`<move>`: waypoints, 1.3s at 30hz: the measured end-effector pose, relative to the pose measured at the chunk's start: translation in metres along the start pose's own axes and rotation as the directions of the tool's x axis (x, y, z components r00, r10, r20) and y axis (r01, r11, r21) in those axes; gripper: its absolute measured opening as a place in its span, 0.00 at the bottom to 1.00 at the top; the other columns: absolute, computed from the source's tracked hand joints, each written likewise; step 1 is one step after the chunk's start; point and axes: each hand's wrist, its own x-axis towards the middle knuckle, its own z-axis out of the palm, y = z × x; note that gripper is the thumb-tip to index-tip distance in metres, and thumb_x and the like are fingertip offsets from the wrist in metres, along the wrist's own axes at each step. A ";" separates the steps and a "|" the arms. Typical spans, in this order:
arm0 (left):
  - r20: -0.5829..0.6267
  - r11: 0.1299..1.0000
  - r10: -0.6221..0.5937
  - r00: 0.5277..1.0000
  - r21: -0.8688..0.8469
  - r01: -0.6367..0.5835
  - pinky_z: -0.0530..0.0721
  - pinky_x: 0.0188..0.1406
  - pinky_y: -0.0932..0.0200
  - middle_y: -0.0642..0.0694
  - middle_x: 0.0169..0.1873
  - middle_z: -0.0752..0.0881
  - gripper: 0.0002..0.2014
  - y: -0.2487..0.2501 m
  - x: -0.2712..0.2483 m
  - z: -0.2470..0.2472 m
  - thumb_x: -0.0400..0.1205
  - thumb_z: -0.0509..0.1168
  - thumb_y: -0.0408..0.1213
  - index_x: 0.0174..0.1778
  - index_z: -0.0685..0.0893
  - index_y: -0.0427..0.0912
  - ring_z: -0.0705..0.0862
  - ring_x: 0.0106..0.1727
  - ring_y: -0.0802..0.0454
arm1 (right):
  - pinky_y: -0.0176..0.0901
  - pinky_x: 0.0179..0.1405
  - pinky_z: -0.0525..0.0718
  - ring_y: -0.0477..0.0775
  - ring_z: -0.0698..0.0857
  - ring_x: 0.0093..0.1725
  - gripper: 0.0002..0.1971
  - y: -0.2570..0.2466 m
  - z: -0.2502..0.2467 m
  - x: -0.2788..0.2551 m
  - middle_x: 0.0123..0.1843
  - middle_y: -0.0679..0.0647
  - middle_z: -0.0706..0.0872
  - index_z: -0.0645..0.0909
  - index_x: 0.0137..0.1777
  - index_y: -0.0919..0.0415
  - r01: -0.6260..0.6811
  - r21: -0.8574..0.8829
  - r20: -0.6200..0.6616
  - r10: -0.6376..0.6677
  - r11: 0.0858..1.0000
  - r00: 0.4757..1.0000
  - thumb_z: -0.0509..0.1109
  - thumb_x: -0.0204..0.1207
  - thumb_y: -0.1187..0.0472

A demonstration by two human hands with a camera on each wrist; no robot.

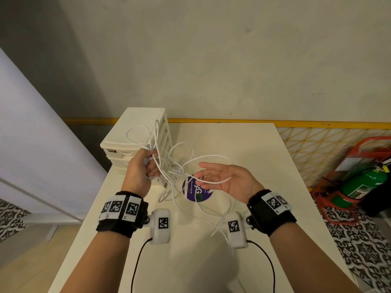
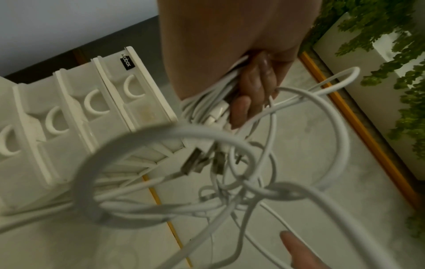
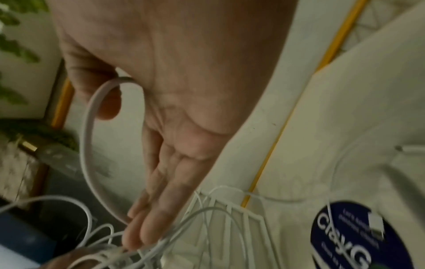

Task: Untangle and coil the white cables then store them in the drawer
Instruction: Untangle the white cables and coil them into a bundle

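A tangle of white cables (image 1: 173, 166) hangs in the air above the white table (image 1: 243, 144). My left hand (image 1: 143, 166) grips a bunch of these cables, and their plugs (image 2: 197, 162) dangle below its fingers (image 2: 241, 109). My right hand (image 1: 222, 178) is held palm up with straight fingers (image 3: 156, 209). One cable strand (image 3: 89, 145) loops over the thumb and across the palm. Loose strands trail down onto the table (image 1: 211, 216). The white drawer unit (image 1: 137, 136) stands at the table's far left corner, its drawers (image 2: 76, 112) all closed.
A round purple sticker (image 1: 196, 191) lies on the table under the cables. A yellow mesh fence (image 1: 328, 144) runs behind the table. A green extinguisher (image 1: 364, 185) in a red stand is on the floor to the right. A pale wall panel (image 1: 31, 134) stands left.
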 end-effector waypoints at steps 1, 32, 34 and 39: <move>0.029 1.000 -0.003 1.000 -0.015 0.003 0.64 0.14 0.68 0.55 0.16 0.60 0.08 0.001 0.001 0.000 0.75 0.56 0.37 0.29 0.70 0.43 0.57 0.17 0.58 | 0.54 0.64 0.81 0.72 0.78 0.67 0.38 0.002 -0.001 0.000 0.68 0.74 0.77 0.68 0.74 0.74 0.005 0.077 0.045 -0.008 0.997 0.999 0.68 0.62 0.60; -0.116 0.986 0.134 0.984 0.112 -0.122 0.59 0.18 0.64 0.54 0.18 0.63 0.14 0.014 0.007 -0.005 0.83 0.52 0.33 0.30 0.73 0.43 0.59 0.19 0.57 | 0.44 0.40 0.84 0.53 0.82 0.32 0.11 0.003 -0.051 -0.005 0.34 0.57 0.84 0.85 0.37 0.60 -0.052 -0.438 -0.766 -0.342 0.898 0.544 0.66 0.80 0.60; -0.136 0.984 0.144 0.980 0.120 -0.128 0.60 0.18 0.65 0.53 0.19 0.63 0.13 0.009 0.009 -0.001 0.82 0.53 0.34 0.31 0.73 0.44 0.60 0.20 0.57 | 0.52 0.46 0.85 0.56 0.83 0.35 0.12 0.009 -0.063 -0.005 0.37 0.57 0.84 0.84 0.40 0.63 -0.144 -0.363 -0.854 -0.267 0.921 0.446 0.64 0.82 0.59; -0.115 0.960 0.142 0.983 0.257 -0.109 0.65 0.18 0.65 0.53 0.18 0.66 0.12 -0.010 0.001 0.031 0.83 0.57 0.32 0.33 0.73 0.41 0.63 0.19 0.56 | 0.38 0.65 0.70 0.55 0.77 0.64 0.18 0.013 -0.036 0.001 0.63 0.56 0.80 0.80 0.66 0.60 -0.279 -0.844 -0.532 -0.654 0.458 0.538 0.62 0.77 0.71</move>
